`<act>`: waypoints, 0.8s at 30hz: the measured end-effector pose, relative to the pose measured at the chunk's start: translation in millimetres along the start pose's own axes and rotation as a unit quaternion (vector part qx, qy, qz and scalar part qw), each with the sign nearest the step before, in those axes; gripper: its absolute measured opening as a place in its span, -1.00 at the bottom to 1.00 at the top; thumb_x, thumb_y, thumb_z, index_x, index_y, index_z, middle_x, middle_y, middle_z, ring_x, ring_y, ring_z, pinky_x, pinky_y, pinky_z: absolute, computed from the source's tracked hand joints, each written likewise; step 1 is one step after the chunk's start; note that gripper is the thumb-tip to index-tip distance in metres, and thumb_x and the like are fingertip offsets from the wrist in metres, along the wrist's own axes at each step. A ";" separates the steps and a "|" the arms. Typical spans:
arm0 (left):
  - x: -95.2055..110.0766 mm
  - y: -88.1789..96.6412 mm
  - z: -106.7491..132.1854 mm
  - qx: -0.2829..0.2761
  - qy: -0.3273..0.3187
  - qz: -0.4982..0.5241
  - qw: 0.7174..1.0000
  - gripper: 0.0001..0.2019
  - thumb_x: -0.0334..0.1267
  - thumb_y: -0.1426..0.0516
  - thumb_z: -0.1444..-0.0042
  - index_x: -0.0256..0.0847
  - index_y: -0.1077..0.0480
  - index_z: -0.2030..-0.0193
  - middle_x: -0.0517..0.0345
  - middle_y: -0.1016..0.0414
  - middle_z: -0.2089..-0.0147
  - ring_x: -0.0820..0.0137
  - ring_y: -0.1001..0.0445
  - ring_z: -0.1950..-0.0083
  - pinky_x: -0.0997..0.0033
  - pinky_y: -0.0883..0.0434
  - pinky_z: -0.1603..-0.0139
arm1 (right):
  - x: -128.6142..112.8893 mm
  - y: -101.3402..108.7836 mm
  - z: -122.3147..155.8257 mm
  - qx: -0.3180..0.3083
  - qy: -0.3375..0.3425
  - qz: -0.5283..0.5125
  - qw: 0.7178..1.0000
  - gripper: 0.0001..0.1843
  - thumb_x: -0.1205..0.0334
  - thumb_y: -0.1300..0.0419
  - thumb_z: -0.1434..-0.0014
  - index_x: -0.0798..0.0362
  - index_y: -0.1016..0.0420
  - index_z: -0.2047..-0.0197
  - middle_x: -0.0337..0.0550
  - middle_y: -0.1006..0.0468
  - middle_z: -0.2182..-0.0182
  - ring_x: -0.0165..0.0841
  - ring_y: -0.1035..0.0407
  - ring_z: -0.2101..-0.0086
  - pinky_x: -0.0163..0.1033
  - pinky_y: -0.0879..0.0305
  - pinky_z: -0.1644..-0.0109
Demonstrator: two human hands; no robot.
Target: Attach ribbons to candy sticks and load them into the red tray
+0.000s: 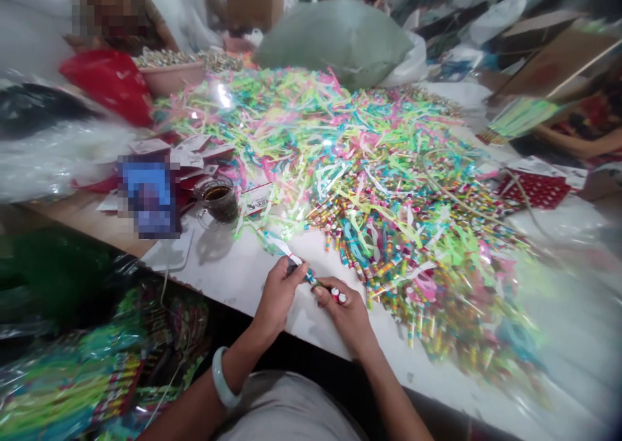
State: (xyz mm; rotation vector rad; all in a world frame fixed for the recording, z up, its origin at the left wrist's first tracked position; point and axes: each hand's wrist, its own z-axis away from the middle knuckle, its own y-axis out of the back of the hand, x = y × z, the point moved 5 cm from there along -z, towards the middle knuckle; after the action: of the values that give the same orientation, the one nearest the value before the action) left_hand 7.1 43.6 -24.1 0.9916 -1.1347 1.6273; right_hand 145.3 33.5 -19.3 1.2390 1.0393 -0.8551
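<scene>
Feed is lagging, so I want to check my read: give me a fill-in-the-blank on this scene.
The pale bangle sits on the ___ wrist.
The glass cup holds a ___ liquid.
The sack beyond the colourful pile is ___.
The left hand and right hand each pinch small tubes over the ___ table.
Missing words: left, dark, green, white.

- White table (233, 272): spans the view, glare on top.
- 1 cardboard box (253, 0): beyond the far end.
- 1 grey-green sack (340, 39): at the far end, near the box.
</scene>
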 end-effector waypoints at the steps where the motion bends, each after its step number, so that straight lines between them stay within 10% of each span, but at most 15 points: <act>1: -0.4 -0.5 -0.7 -0.012 0.004 -0.002 1.000 -0.82 -0.14 -0.17 -0.05 -0.21 -0.37 0.30 0.23 -0.44 0.38 0.46 -0.38 0.33 0.46 -0.31 0.24 | 2.3 -1.6 -0.6 -0.012 -0.036 -0.033 0.999 -0.66 -0.02 -0.16 -0.12 0.09 -0.54 0.25 -0.19 -0.55 0.47 -0.45 -0.35 0.53 -0.34 -0.33 0.42; 16: -1.5 -3.5 4.4 0.018 0.013 0.033 0.999 -0.83 -0.15 -0.17 -0.05 -0.20 -0.33 0.37 0.26 -0.43 0.42 0.46 -0.39 0.34 0.46 -0.31 0.24 | -3.4 -16.8 0.0 0.010 0.023 0.031 0.999 -0.73 0.04 -0.10 -0.19 0.02 -0.52 0.30 -0.18 -0.55 0.39 -0.37 -0.42 0.34 -0.30 -0.34 0.22; 21: 30.6 7.8 -16.1 -0.022 -0.116 -0.230 0.966 -0.71 -0.10 -0.05 -0.17 -0.15 -0.34 0.02 0.02 -0.48 0.07 0.27 -0.42 0.07 0.27 -0.34 0.04 | -34.2 66.2 -1.2 0.210 0.076 0.190 0.956 -0.65 -0.08 -0.14 -0.12 0.02 -0.55 0.28 -0.13 -0.54 0.34 -0.35 -0.40 0.36 -0.25 -0.33 0.26; 24: 42.7 37.1 -33.3 0.086 -0.221 -0.484 0.843 -0.66 -0.23 -0.06 -0.15 -0.22 -0.32 -0.08 -0.17 -0.34 -0.16 0.04 -0.28 -0.15 -0.01 -0.23 -0.13 | -52.4 122.7 1.0 0.344 0.035 0.404 0.847 -0.52 -0.14 -0.11 -0.12 -0.04 -0.52 0.03 -0.04 -0.46 0.23 -0.31 -0.34 0.37 -0.22 -0.21 0.39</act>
State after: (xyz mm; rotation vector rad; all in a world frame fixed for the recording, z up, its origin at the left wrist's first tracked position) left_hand -44.2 78.0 -2.0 1.7507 -0.5520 0.6816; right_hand 243.4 49.2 69.8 2.1088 0.1439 -0.4990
